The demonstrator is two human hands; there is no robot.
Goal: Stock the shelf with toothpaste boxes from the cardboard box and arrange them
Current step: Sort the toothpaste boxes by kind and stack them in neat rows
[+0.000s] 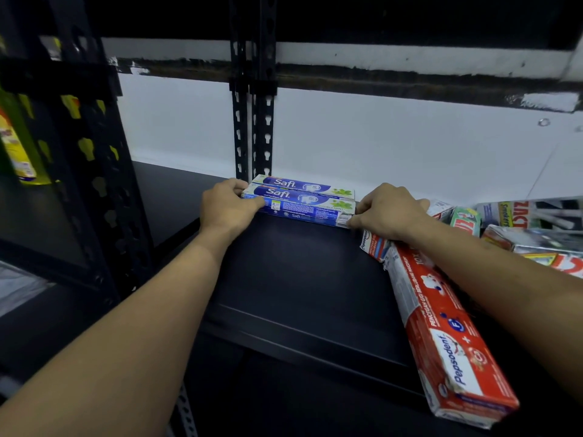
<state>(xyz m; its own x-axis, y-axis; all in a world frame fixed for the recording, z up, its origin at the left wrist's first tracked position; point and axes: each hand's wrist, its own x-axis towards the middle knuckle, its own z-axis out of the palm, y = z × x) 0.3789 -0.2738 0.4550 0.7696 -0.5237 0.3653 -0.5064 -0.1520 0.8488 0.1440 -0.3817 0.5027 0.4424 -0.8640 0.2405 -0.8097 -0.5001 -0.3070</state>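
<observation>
From the head view, two blue toothpaste boxes (299,200) lie flat and side by side, long edges touching, at the far middle of the dark shelf (299,279), just in front of the slotted metal post (252,121) and the white wall (410,137). The left hand (225,209) has its grip curled round their left ends, thumb on the near box, while the right hand (389,212) clamps its fingers on the right end of the near box. Holding both ends at once looks meant to square the pair and line them up with the back of the shelf. Under the right forearm a long red toothpaste box (441,326) lies slantwise, its near end poking past the shelf's front edge, so it could slip off if nudged. Farther right sits a loose heap of other toothpaste boxes (520,234), apparently waiting to be arranged. The cardboard box is out of view. A yellow-green bottle (15,146) stands in the bay to the far left.
</observation>
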